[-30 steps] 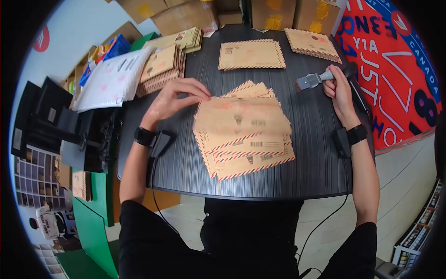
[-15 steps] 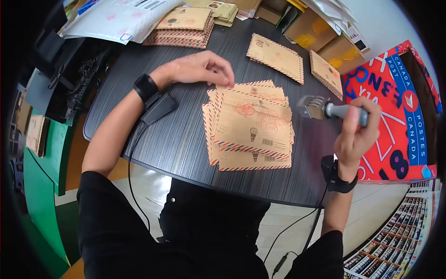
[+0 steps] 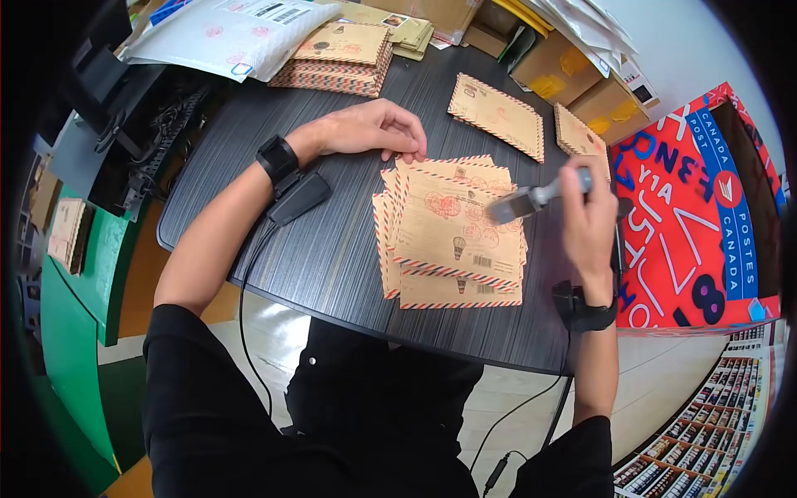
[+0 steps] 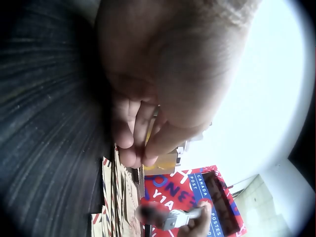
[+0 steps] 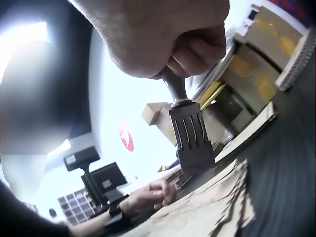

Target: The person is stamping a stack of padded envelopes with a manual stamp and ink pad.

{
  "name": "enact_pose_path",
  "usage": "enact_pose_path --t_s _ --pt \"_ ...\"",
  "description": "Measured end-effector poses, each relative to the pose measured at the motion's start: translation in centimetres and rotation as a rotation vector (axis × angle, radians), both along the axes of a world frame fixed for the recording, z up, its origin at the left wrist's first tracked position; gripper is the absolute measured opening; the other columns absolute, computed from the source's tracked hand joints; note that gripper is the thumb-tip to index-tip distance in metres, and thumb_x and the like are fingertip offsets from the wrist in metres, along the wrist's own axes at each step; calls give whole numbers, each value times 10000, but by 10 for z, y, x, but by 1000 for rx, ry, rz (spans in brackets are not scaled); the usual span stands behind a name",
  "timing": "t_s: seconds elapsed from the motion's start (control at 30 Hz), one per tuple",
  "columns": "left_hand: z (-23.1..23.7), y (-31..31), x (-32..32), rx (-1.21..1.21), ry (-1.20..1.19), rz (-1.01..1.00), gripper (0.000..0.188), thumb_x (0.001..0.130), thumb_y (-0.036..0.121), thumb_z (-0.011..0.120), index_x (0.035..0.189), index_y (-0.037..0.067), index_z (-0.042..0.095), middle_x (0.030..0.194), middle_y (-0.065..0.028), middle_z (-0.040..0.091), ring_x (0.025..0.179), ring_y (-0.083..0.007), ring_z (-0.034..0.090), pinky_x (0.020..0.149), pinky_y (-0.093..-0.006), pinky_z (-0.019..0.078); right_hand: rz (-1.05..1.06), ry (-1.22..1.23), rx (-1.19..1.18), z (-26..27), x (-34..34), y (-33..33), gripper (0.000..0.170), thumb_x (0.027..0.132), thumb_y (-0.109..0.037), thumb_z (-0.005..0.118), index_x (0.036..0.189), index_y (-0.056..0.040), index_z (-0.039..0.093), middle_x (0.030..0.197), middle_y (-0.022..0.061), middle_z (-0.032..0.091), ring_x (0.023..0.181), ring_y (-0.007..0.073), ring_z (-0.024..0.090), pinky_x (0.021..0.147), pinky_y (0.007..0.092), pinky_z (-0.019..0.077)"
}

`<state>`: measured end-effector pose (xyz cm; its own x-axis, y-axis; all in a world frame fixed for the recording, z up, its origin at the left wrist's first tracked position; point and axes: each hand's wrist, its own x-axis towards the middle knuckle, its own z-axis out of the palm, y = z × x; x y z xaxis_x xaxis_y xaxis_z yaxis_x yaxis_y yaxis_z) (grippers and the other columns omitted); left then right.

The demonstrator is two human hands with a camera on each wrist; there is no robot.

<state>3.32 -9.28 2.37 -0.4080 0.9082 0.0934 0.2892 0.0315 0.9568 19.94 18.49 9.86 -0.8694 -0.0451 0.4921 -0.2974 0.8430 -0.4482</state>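
A loose pile of tan airmail envelopes (image 3: 461,297) with red-and-blue striped edges lies on the dark table. The top envelope (image 3: 427,236) carries several red round postmarks and a small balloon print. My left hand (image 3: 369,131) pinches this envelope's upper left corner; in the left wrist view its thumb and fingertips (image 4: 150,160) meet at the edge. My right hand (image 3: 591,224) grips the grey handle of a hand stamp (image 3: 519,205). The stamp's slotted metal head (image 5: 191,131) hangs tilted over the right side of the top envelope, close to the red marks.
More airmail envelopes (image 3: 498,116) lie behind the pile, with another stack (image 3: 579,133) beside them. At the back left are a thick envelope stack (image 3: 332,76) and a white bubble mailer (image 3: 224,37). Cardboard boxes (image 3: 564,70) and a red Canada Post box (image 3: 664,224) flank the right.
The head view has turned. The top envelope, blurred a second ago, now lies still on the pile. My right hand has brought the stamp leftward over it; my left hand stays at its corner.
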Motion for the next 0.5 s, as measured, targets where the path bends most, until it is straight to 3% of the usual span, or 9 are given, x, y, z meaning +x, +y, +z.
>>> enact_pose_path --t_s 0.07,0.1,0.2,0.27,0.37,0.5 --pt "0 0 0 2 -20 8 197 943 166 537 975 8 649 903 -30 664 794 -59 607 624 -189 464 -134 13 -313 -8 -7 43 181 985 -261 501 943 -85 518 620 -5 406 500 66 360 443 228 284" --pt "0 0 1 -3 -29 10 199 946 171 537 983 7 643 898 -32 661 788 -60 607 617 -187 464 -138 20 -324 -16 -9 62 181 985 -261 501 943 -85 518 620 -5 406 500 66 360 443 228 284" --pt "-4 7 2 33 -91 110 228 955 203 535 1009 -1 623 881 -35 648 781 -65 609 583 -190 464 -156 -144 -1132 -40 -10 111 204 1008 -299 456 983 -99 492 628 -42 337 490 40 279 447 194 225" --pt "1 8 -1 26 -99 169 244 960 218 534 1022 -5 613 872 -36 642 778 -67 610 566 -192 465 -122 -98 -1144 -53 -14 123 211 1010 -305 450 988 -98 486 627 -40 338 490 39 282 446 192 227" --pt "9 20 0 -80 -235 428 318 957 295 549 1034 -10 591 846 -40 622 702 -84 615 492 -212 456 -105 -38 -1176 -84 -8 126 226 1014 -317 437 996 -95 474 626 -36 341 490 37 288 443 189 232" --pt "19 48 -28 -437 38 487 368 932 377 584 1040 26 595 867 -23 608 655 -81 576 485 -215 441 -79 -62 -1190 -83 -12 134 226 1014 -317 437 1004 -95 475 626 -37 351 490 30 299 443 183 237"
